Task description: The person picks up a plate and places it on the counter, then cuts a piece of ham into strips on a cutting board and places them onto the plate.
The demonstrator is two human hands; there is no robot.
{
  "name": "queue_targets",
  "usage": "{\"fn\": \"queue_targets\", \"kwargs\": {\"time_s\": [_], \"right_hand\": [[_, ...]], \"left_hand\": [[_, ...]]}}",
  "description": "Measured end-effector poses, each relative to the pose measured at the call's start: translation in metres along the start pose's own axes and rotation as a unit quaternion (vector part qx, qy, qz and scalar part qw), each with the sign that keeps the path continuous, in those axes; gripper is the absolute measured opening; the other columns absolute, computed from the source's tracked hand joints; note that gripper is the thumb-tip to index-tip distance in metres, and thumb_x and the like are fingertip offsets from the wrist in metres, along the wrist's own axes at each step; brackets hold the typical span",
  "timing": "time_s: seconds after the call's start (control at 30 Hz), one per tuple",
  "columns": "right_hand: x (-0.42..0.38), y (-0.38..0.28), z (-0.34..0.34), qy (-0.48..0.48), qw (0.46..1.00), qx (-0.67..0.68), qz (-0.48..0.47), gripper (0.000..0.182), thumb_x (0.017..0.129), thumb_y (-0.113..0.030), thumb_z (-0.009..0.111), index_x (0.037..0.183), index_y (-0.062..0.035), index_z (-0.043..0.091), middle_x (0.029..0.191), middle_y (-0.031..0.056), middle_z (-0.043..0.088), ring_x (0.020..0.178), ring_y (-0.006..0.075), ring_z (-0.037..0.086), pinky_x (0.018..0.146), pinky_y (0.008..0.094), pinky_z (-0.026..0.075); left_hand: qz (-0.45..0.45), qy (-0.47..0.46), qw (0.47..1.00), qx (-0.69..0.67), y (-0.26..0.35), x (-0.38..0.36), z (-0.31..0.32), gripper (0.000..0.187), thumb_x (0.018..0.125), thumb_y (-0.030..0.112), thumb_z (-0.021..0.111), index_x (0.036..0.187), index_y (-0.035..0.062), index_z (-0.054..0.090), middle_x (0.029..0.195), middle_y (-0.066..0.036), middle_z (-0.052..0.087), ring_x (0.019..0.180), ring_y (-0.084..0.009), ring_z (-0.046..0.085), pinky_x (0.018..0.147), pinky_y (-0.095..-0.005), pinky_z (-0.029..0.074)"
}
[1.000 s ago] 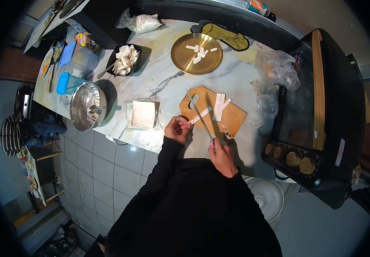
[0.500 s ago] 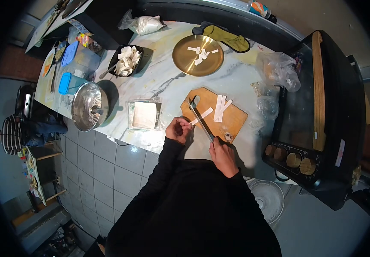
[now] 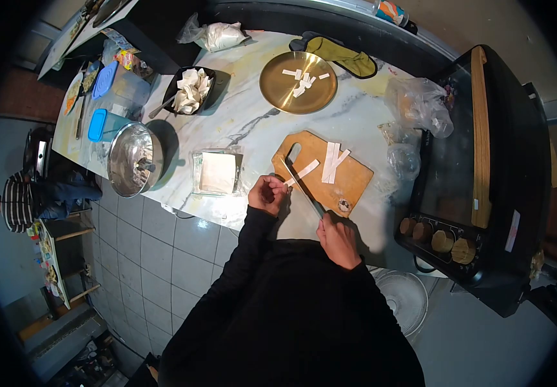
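A knife is in my right hand, its fingers wrapped round the handle. The blade slants up and left over the wooden cutting board and lies across a pale flat strip. At the near left edge of the board, the fingers of my left hand pinch the lower end of that strip, close to the blade. Several more strips overlap on the board's right half. Beyond the board, a gold round plate carries small cut pieces of the same pale sheet.
To the left sit a pack of square pale sheets, a metal bowl and a black bowl of folded pieces. A black oven and plastic bags stand right. A person in stripes is far left.
The knife has shifted left along the strip, closer to my left fingertips. My left hand has hardly moved.
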State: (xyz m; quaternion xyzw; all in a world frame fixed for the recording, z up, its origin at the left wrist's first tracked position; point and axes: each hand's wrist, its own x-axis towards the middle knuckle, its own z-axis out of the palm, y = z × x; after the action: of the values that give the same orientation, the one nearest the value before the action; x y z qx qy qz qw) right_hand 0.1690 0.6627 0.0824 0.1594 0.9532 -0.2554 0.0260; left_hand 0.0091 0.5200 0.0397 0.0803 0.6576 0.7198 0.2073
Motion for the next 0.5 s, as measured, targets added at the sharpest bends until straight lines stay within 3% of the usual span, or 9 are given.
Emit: {"fn": "queue_targets", "kwargs": {"time_s": [0.07, 0.17, 0.3, 0.4, 0.5], "right_hand": [[0.002, -0.002, -0.011, -0.065, 0.997, 0.009, 0.030, 0.026, 0.094, -0.024, 0.055, 0.107, -0.0019, 0.057, 0.067, 0.0217, 0.062, 0.065, 0.0433, 0.062, 0.063, 0.0531, 0.047], [-0.003, -0.001, -0.004, -0.010, 1.000, 0.001, 0.014, 0.026, 0.094, -0.024, 0.055, 0.108, -0.0019, 0.057, 0.066, 0.0224, 0.061, 0.064, 0.0431, 0.061, 0.062, 0.0526, 0.047], [0.000, -0.003, -0.011, -0.057, 0.998, 0.017, 0.023, 0.025, 0.095, -0.024, 0.054, 0.105, -0.0015, 0.057, 0.067, 0.0225, 0.062, 0.064, 0.0436, 0.061, 0.062, 0.0527, 0.047], [0.000, -0.005, -0.017, 0.001, 1.000, 0.014, 0.004, 0.022, 0.095, -0.023, 0.053, 0.099, -0.0014, 0.056, 0.064, 0.0226, 0.061, 0.061, 0.0439, 0.061, 0.060, 0.0532, 0.047], [0.002, -0.011, -0.028, 0.006, 0.996, 0.092, 0.006, 0.022, 0.096, -0.022, 0.053, 0.098, -0.0009, 0.056, 0.059, 0.0226, 0.059, 0.058, 0.0438, 0.060, 0.057, 0.0533, 0.047]], "left_hand": [[-0.004, 0.002, 1.000, -0.006, -0.001, -0.001, 0.000, 0.019, 0.086, -0.010, 0.061, 0.098, -0.0029, 0.048, 0.087, -0.009, 0.061, 0.080, -0.0147, 0.065, 0.078, -0.0267, 0.054], [0.002, 0.003, 1.000, -0.018, -0.002, 0.001, 0.001, 0.019, 0.086, -0.011, 0.062, 0.097, -0.0028, 0.048, 0.086, -0.009, 0.061, 0.079, -0.0146, 0.065, 0.078, -0.0266, 0.054], [0.002, 0.000, 1.000, -0.001, 0.001, 0.000, 0.000, 0.020, 0.086, -0.010, 0.062, 0.097, -0.0027, 0.047, 0.086, -0.009, 0.061, 0.079, -0.0146, 0.065, 0.078, -0.0265, 0.054], [0.000, -0.001, 1.000, 0.003, 0.002, 0.001, 0.001, 0.020, 0.086, -0.011, 0.062, 0.097, -0.0027, 0.048, 0.087, -0.008, 0.061, 0.080, -0.0146, 0.065, 0.078, -0.0262, 0.054], [0.003, 0.001, 1.000, 0.000, 0.000, 0.001, 0.001, 0.020, 0.085, -0.011, 0.062, 0.098, -0.0026, 0.049, 0.087, -0.008, 0.061, 0.080, -0.0142, 0.065, 0.078, -0.0258, 0.054]]}}
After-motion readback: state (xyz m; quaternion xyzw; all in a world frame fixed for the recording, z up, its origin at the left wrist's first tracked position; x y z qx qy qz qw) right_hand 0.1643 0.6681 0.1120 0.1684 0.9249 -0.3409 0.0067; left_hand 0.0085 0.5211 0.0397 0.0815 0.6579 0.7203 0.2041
